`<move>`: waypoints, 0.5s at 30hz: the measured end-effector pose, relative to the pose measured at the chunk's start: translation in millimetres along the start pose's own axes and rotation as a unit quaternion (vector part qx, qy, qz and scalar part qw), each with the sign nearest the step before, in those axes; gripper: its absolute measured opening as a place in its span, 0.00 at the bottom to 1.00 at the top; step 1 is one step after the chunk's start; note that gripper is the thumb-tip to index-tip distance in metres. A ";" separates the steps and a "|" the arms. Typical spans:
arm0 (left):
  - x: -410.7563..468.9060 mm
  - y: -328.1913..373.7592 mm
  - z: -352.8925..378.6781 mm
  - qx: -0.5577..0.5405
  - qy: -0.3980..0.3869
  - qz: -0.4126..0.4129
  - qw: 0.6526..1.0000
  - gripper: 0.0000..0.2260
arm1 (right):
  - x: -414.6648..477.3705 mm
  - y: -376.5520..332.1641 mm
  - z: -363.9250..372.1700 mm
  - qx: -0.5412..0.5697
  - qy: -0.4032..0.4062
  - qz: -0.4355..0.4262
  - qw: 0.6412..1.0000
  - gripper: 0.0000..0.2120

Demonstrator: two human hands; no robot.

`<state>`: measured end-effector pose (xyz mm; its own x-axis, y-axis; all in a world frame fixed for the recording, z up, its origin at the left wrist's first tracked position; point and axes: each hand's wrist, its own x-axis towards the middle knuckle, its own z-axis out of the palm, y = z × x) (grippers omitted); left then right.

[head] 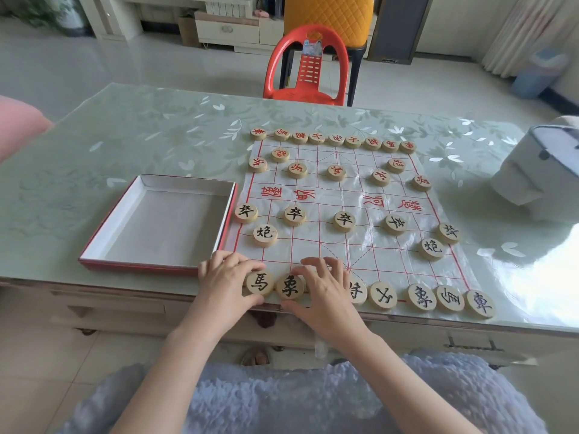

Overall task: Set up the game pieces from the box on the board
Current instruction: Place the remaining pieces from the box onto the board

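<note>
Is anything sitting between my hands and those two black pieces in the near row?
No. The left hand touches the horse piece and the right hand touches the elephant piece; nothing lies between.

A home living room: tiled floor (94, 76), low cabinet (228, 32), red plastic chair (308, 70), curtains (526, 32).

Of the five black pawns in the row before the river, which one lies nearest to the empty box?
The leftmost pawn, at the board's left edge, right beside the box wall.

Both hands lie palm-down, fingers spread: left hand (227, 281), right hand (324, 292), seemingly gripping nothing.
</note>
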<state>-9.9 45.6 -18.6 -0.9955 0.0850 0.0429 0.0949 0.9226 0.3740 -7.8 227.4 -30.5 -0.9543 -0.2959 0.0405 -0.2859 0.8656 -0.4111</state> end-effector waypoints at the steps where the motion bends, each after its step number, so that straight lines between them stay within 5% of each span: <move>1: -0.2 -0.1 0.4 -0.004 0.002 -0.004 1.000 0.23 | 0.1 -0.1 -0.2 -0.001 -0.001 0.002 1.000 0.25; 15: -7.3 -6.7 -9.6 -0.020 0.033 -0.032 0.999 0.30 | -2.1 0.7 -1.2 0.015 -0.010 0.008 1.000 0.31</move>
<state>-3.1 35.2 -12.6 -0.9970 -0.0003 0.0779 0.0321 0.9092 0.4152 -6.1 229.1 -29.8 -0.9570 -0.2896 0.0156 -0.2670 0.8584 -0.4380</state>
